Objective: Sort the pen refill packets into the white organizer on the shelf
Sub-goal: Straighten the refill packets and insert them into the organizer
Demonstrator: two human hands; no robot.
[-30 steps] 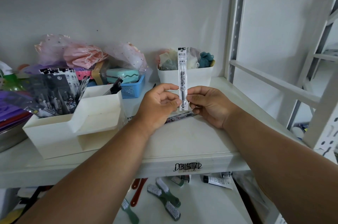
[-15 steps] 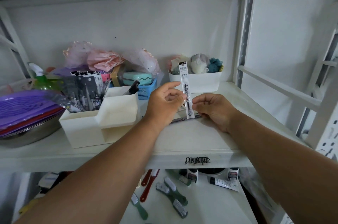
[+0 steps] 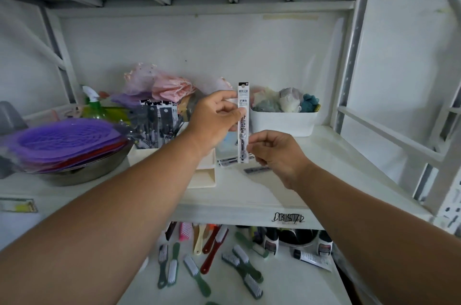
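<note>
Refill packet (image 3: 243, 122) upright between both hands — left hand (image 3: 214, 121) pinches its middle; right hand (image 3: 274, 152) pinches lower down.

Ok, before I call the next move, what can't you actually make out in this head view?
- White organizer: mostly hidden behind the left forearm; its free compartments can't be seen.
- Held refill packet: small print too fine to read; left hand and right hand cover its sides.
- Loose packets on the shelf: blurred, partly behind the hands, count unclear.
</note>
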